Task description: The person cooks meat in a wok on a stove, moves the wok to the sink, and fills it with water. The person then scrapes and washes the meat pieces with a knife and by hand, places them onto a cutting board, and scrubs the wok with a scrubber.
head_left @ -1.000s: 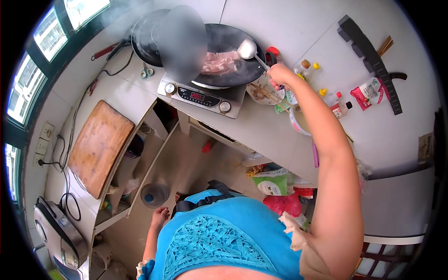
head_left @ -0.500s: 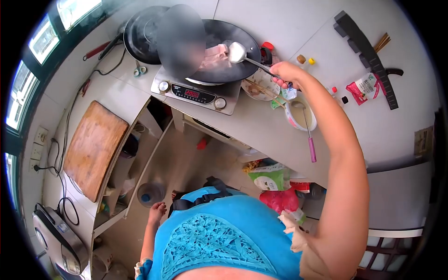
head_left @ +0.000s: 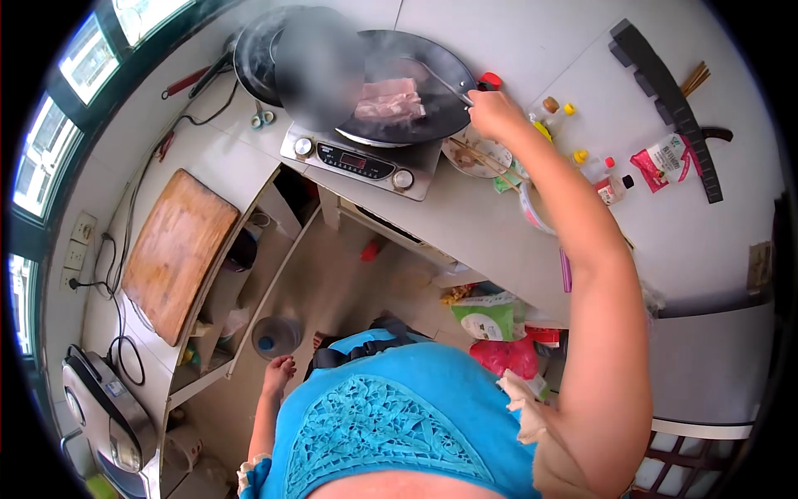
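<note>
My right hand (head_left: 496, 115) is closed around the handle of a metal spatula (head_left: 446, 81), which reaches into a black wok (head_left: 449, 125). The spatula's blade is hard to make out through the steam near the wok's far side. Slabs of pale pink meat (head_left: 391, 101) lie in the wok. A blurred grey patch hides the wok's left part. Beneath it is an induction cooker (head_left: 357, 162) with two knobs. My left hand (head_left: 279, 373) hangs low at my side, its fingers loosely curled with nothing visible in them.
Left of the wok are another black pan (head_left: 253, 62) and scissors (head_left: 263, 119). A wooden cutting board (head_left: 179, 254) lies on the left counter. Right of the cooker stand a plate (head_left: 470, 166) with chopsticks, a white bowl (head_left: 532, 209) partly behind my forearm, and several bottles. A water jug (head_left: 277, 337) stands below.
My right hand has moved up and slightly left, carrying the spatula from beside the meat toward the wok's far side. The meat lies more spread out. My left hand stays low.
</note>
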The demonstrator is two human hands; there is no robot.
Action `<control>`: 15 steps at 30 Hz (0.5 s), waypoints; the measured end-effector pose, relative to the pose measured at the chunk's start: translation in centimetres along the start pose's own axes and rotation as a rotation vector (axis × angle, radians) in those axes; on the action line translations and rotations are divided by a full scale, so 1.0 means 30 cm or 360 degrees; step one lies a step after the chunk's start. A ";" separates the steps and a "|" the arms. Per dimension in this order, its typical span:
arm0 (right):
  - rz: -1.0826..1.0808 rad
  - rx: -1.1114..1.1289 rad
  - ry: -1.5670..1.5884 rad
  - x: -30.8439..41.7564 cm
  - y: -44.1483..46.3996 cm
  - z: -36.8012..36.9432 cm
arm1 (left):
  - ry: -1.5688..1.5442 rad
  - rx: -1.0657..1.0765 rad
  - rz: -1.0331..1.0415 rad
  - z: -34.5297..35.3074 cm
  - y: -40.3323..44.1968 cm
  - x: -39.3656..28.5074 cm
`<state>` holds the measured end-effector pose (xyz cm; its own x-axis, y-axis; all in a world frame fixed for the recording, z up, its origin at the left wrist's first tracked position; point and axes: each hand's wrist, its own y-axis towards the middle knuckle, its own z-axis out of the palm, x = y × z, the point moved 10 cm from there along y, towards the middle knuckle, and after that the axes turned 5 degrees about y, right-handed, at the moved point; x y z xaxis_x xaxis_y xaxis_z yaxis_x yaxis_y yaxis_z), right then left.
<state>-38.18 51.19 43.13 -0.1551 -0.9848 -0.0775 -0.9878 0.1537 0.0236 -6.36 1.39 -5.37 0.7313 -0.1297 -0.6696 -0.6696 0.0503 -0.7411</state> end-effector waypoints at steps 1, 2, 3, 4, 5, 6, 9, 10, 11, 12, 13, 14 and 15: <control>-0.0061 -0.0078 0.0002 0.005 -0.025 -0.033 | -0.0011 -0.0017 -0.0009 -0.004 -0.002 0.014; -0.0126 -0.0155 0.0002 -0.008 -0.048 -0.064 | -0.0026 -0.0034 -0.0020 -0.006 -0.004 0.029; -0.0193 -0.0228 0.0002 -0.009 -0.073 -0.092 | -0.0028 -0.0026 -0.0022 -0.004 -0.007 0.040; -0.0261 -0.0236 0.0052 0.008 -0.109 -0.112 | -0.0030 -0.0019 -0.0025 -0.006 -0.011 0.051; -0.0329 -0.0243 0.0101 0.027 -0.153 -0.135 | -0.0031 -0.0010 -0.0026 -0.005 -0.015 0.060; -0.0394 -0.0248 0.0151 0.048 -0.188 -0.146 | -0.0019 -0.0017 -0.0046 -0.004 -0.018 0.069; -0.0530 -0.0208 0.0102 0.134 -0.237 -0.082 | 0.0002 -0.0027 -0.0082 0.000 0.000 0.079; -0.0564 -0.0195 0.0104 0.172 -0.248 -0.065 | -0.0011 -0.0029 -0.0080 0.002 0.020 0.087; -0.0620 -0.0208 -0.0004 0.196 -0.234 -0.025 | -0.0027 -0.0032 -0.0078 0.004 0.034 0.093; -0.0588 -0.0253 -0.0082 0.195 -0.199 0.014 | -0.0032 -0.0038 -0.0061 0.005 0.040 0.079; -0.0559 -0.0295 -0.0157 0.200 -0.169 0.035 | -0.0038 -0.0047 -0.0048 0.002 0.040 0.064; -0.0546 -0.0313 -0.0172 0.204 -0.152 0.036 | -0.0048 -0.0055 -0.0039 0.001 0.037 0.051; -0.0534 -0.0328 -0.0187 0.207 -0.141 0.034 | -0.0063 -0.0059 -0.0032 -0.003 0.025 0.040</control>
<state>-34.99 44.51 41.53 0.1634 -0.9599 -0.2278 -0.9628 -0.2055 0.1756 -6.00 1.18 -6.73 0.7490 -0.0908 -0.6564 -0.6583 0.0112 -0.7527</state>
